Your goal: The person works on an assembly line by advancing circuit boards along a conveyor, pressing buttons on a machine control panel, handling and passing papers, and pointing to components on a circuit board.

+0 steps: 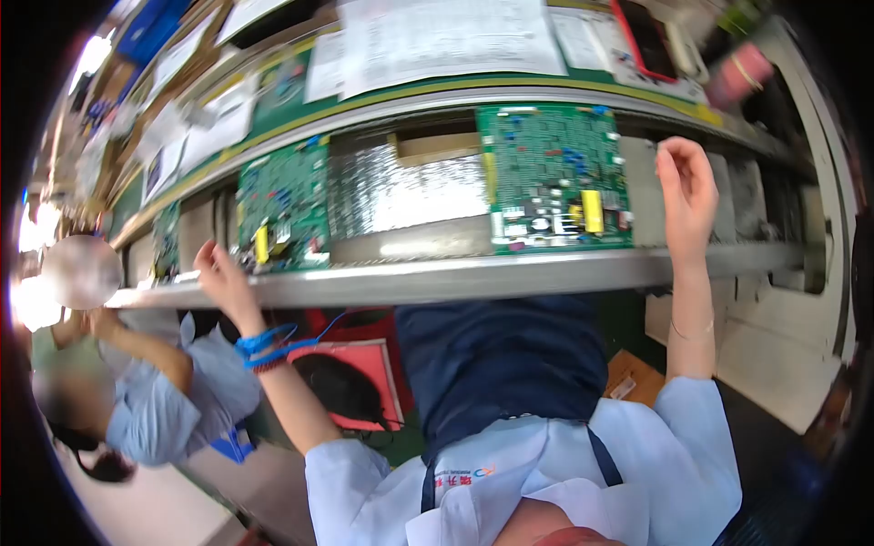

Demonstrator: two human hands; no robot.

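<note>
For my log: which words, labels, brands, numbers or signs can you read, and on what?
None reads reliably.
Light-blue shirt: red lettering beside a logo, too small.
Printed sheets: dense text, too blurred.
Circuit boards: any markings too small or blurred.

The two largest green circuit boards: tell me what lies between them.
In the head view, a shiny silvery surface and a brown strip lie between left board and right board.
</note>
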